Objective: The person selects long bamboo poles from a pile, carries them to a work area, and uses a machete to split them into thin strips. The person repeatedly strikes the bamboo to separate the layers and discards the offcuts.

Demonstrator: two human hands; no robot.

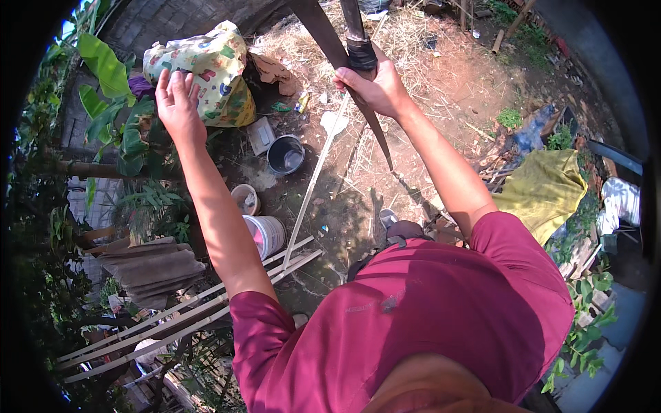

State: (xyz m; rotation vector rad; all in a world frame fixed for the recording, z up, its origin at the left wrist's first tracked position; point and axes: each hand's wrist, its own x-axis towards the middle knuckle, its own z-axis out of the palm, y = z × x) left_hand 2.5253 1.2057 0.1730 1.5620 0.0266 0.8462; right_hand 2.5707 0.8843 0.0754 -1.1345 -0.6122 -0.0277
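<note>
Clasps a long dark blade [327, 34] and black-wrapped handle [360, 54] in the right grip [382, 86], above the straw-strewn ground [447, 103]; holds the left grip [182, 113] wide, near the patterned bundle [231, 76].

Hard sunlight glares off the bare ground [454, 79], while the foliage [34, 151] at left lies in deep shade; shadows patch the maroon T-shirt [427, 289]. Fisheye curvature bends the edges inside a black rim.
</note>
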